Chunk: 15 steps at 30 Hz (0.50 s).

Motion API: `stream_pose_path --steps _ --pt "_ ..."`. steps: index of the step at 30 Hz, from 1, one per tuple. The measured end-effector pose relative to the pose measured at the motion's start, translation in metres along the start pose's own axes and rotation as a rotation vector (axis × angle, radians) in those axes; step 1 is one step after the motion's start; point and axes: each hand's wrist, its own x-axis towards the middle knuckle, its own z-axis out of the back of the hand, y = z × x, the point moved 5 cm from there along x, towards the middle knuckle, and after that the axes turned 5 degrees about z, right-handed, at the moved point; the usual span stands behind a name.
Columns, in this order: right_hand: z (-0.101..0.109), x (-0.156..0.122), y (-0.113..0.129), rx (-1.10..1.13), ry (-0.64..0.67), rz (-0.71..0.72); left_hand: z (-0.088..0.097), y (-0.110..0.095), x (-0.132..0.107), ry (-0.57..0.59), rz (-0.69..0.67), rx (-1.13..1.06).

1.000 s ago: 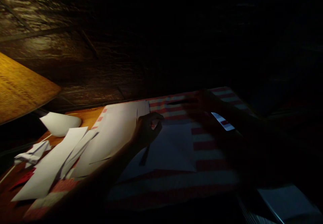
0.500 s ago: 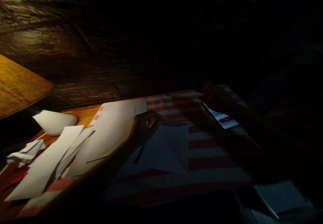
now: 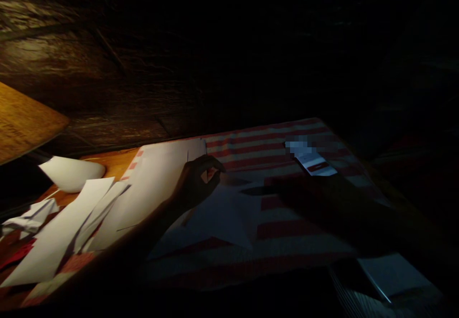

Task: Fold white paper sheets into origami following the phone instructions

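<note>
A folded sheet of paper lies in dim light on a red-and-white striped cloth. My left hand is at its upper left, thumb and fingers curled into a ring and pinched at the paper's edge. Over the paper's right side reaches my right hand, mostly lost in the dark with only an extended finger outline showing; whether it touches the paper I cannot tell. Beyond that hand a lit phone lies on the cloth.
Larger white sheets spread to the left, beside paper strips and a crumpled paper. A white lamp-like object and a wooden board are at far left. A notebook-like item is at lower right. A dark wall stands behind.
My right hand has come from beyond the phone, back and left, to the folded paper. My left hand stays at the paper's edge. The view has shifted slightly.
</note>
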Motion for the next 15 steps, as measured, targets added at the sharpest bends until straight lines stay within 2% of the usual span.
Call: stream_pose_path --steps 3,6,10,15 --pt "-0.005 0.006 0.014 -0.047 -0.008 0.035 0.003 0.002 -0.006 0.027 -0.014 0.015" --pt "-0.008 0.007 0.023 -0.027 -0.043 0.029 0.006 0.002 -0.017 0.076 -0.102 0.097" --pt "-0.015 0.007 0.028 0.009 -0.086 0.078 0.004 -0.016 -0.035 0.187 -0.233 0.219" --pt "-0.022 0.012 0.030 0.004 -0.094 0.104 -0.028 -0.047 -0.057 0.339 -0.223 0.213"
